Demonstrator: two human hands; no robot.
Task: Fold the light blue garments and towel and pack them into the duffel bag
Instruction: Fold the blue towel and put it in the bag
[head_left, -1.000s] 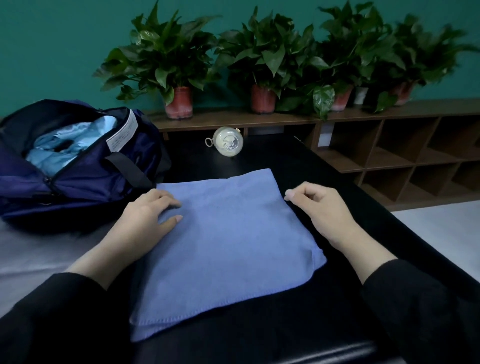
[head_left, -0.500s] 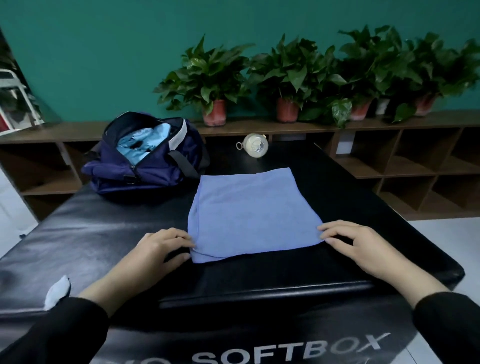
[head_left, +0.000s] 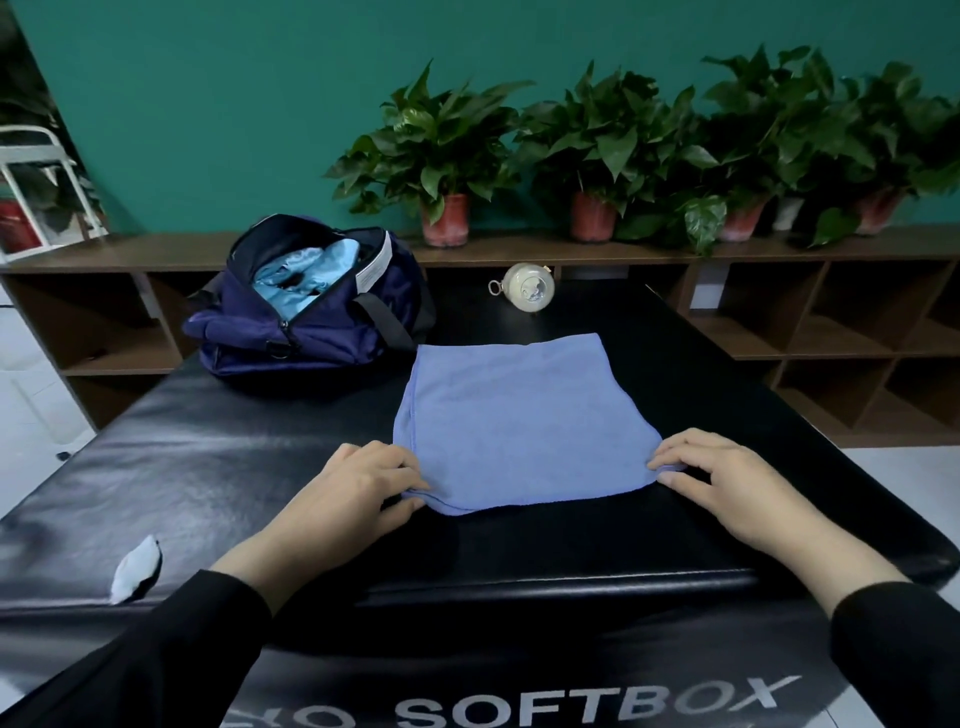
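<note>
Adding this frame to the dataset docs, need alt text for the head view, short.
A person's left hand and right hand pinch the near corners of a folded blue towel lying flat on a black padded table. Behind it to the left sits an open navy duffel bag with light blue garments inside; potted plants line a wooden shelf behind.

Both arms in black sleeves reach forward, palms down. The left hand (head_left: 358, 486) and right hand (head_left: 727, 483) each pinch with curled fingers, wrists low.
</note>
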